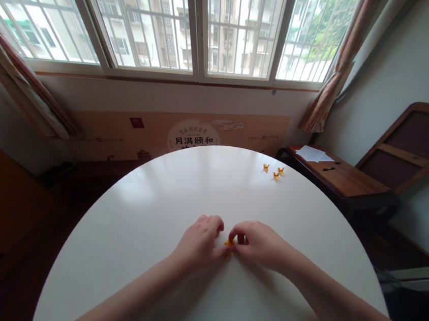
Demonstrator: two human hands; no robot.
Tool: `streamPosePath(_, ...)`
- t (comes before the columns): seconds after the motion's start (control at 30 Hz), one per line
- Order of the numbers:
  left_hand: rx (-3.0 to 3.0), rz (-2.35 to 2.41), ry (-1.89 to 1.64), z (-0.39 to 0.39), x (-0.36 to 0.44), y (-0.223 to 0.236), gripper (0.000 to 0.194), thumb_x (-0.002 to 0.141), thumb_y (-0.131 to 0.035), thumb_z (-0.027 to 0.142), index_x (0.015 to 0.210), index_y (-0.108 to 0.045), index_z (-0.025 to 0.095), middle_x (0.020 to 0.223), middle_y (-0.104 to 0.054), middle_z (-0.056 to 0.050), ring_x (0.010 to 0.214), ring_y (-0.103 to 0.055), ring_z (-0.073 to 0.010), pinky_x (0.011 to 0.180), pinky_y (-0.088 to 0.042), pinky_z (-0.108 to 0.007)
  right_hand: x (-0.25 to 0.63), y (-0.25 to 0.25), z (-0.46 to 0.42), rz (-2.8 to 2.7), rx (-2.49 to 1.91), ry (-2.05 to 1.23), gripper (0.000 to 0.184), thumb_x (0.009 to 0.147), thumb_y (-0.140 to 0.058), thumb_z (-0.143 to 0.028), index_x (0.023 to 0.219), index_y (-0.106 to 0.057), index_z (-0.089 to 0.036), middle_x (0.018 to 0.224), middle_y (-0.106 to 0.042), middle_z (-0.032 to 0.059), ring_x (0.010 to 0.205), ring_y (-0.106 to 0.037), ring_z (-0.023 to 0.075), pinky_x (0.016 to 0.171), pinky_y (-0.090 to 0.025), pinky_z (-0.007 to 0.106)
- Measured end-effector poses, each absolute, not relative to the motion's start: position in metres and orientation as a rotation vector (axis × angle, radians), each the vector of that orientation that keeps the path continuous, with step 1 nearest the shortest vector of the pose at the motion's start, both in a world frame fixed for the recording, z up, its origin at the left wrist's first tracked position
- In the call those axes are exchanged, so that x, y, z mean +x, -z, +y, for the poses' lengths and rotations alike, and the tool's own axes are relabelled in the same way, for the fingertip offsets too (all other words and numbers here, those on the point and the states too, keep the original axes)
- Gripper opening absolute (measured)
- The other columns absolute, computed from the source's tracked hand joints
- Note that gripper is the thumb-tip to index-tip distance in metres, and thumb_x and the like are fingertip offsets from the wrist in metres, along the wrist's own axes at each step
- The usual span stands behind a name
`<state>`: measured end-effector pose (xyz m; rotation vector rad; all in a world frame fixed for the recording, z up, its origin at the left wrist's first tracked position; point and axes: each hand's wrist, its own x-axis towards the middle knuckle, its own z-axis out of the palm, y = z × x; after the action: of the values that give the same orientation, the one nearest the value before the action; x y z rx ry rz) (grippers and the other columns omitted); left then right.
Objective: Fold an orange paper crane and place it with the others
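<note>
Both hands meet near the middle of a round white table point(149, 199). A small orange folded paper piece point(229, 243) is pinched between them. My left hand point(200, 241) curls its fingers against the paper's left side. My right hand point(257, 244) is closed on its right side, fingertips bent down over it. Most of the paper is hidden by the fingers. Three tiny orange folded paper figures point(273, 172) stand on the table at the far right, well away from my hands.
A dark wooden side table point(346, 182) with a white sheet point(314, 154) and a black pen point(329, 168) stands to the right. A wooden frame point(411, 145) leans on the wall. A printed cardboard panel point(179, 131) runs under the barred window.
</note>
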<state>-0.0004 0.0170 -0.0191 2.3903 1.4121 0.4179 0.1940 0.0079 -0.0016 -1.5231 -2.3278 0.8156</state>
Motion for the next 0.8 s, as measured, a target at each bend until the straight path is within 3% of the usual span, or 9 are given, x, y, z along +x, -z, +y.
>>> streamPosePath(0.3,2.422,1.378,-0.341,0.0142,-0.0029,0.0118,0.018,0.077,-0.070,0.029,0.090,-0.060,0.021,0.096,-0.066,-0.004,0.096,-0.059,-0.0251,0.078,-0.045,-0.034,0.1927,0.0064,0.0066,-2.296,-1.548,-0.817,0.022,0.077,-0.056,-0.021,0.091,-0.073,-0.025,0.081,-0.071,-0.0019,0.074,-0.060,0.0137,0.064,-0.036,0.022)
streamPosePath(0.5,2.448,1.329,-0.304,0.0153,-0.0046,0.0144,0.009,0.080,-0.066,0.031,0.083,-0.064,0.022,0.096,-0.067,-0.004,0.095,-0.059,-0.0241,0.078,-0.046,-0.033,0.1945,0.0058,0.0050,-2.292,-1.493,-0.795,0.029,0.080,-0.056,-0.025,0.104,-0.071,-0.029,0.080,-0.070,-0.0027,0.073,-0.060,0.0132,0.063,-0.034,0.022)
streamPosePath(0.8,2.464,1.337,-0.334,0.0152,-0.0032,0.0144,0.012,0.079,-0.067,0.031,0.083,-0.061,0.021,0.091,-0.066,-0.003,0.092,-0.058,-0.0231,0.075,-0.044,-0.032,0.1973,0.0048,0.0053,-2.338,-1.489,-0.789,0.024,0.077,-0.055,-0.023,0.093,-0.073,-0.027,0.079,-0.068,-0.0021,0.071,-0.058,0.0126,0.062,-0.033,0.022)
